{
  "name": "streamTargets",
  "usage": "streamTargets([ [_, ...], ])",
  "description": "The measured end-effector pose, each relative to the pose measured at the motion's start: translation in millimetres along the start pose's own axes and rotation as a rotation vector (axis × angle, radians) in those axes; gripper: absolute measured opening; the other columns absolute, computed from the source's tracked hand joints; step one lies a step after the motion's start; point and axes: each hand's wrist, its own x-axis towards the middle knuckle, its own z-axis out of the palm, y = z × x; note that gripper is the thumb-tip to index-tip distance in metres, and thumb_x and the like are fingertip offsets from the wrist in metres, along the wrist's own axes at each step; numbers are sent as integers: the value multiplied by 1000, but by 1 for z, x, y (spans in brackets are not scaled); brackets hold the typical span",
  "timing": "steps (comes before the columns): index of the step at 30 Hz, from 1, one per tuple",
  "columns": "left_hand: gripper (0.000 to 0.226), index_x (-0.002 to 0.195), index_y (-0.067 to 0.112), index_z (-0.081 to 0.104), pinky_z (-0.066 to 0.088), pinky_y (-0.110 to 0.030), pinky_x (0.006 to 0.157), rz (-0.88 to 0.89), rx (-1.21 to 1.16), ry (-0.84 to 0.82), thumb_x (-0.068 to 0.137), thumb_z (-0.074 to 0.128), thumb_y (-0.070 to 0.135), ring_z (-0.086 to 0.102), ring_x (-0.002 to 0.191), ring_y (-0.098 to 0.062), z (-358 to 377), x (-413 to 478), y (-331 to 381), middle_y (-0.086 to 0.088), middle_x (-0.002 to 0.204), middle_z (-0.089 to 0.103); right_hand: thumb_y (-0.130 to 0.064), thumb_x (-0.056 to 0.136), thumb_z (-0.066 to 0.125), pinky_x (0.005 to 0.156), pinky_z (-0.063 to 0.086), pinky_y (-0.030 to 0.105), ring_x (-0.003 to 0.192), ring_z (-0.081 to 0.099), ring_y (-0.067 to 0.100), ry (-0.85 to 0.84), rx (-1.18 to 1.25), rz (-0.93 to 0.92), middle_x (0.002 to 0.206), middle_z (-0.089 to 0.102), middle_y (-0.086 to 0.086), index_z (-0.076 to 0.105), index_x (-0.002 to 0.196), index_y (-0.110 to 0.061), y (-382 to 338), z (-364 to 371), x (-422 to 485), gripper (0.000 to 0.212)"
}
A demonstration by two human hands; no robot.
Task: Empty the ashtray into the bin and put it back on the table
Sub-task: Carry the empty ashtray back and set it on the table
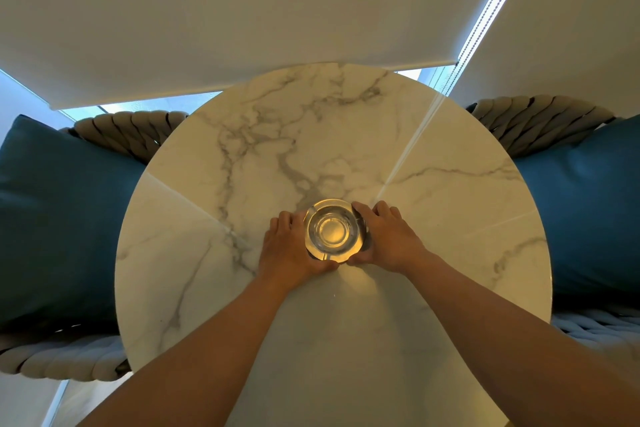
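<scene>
there is one view only, from a wide-angle camera on the person's head. it looks steeply down and forward onto the round marble table (346, 135), quite near it. both forearms enter from the near edge, the window blinds (242, 10) fill the far side, and straight lines bow towards the edges.

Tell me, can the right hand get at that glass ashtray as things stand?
Yes, it seems so: the right hand already cups the ashtray on the marble table, opposite the left hand.
</scene>
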Motion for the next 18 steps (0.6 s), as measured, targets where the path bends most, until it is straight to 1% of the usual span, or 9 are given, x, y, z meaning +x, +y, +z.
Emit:
streamTargets([
  [4,106,133,27,43,41,-33,84,45,-16,-34,43,77,71,45,102,-23,-5,4,-3,-1,109,46,-59,54,82,94,47,41,112,44,29,61,27,26,122,47,7,33,143,-24,-3,8,-6,108],
  [9,108,136,30,43,42,-35,90,60,-43,-67,41,79,67,44,103,-24,-11,8,-3,-1,111,45,-57,54,81,88,46,40,110,46,30,90,52,47,118,48,7,34,140,-22,-4,17,-10,104],
  [12,109,136,29,42,42,-36,89,59,-42,-74,41,79,65,44,103,-24,-12,8,-3,-2,112,45,-58,53,80,88,45,40,110,46,31,93,50,42,119,47,7,32,142,-23,-3,17,-10,107],
  [15,108,135,28,44,42,-35,87,56,-37,-72,39,77,66,44,102,-24,-12,6,-2,-2,111,45,-63,51,80,90,47,42,109,47,31,93,57,37,121,46,8,27,147,-25,1,14,-10,116],
  [18,109,133,28,44,42,-33,85,42,-30,-68,37,71,70,44,101,-22,-12,3,-1,0,110,45,-63,51,79,90,47,41,108,46,30,61,28,30,118,45,7,28,146,-30,4,12,-9,113],
])
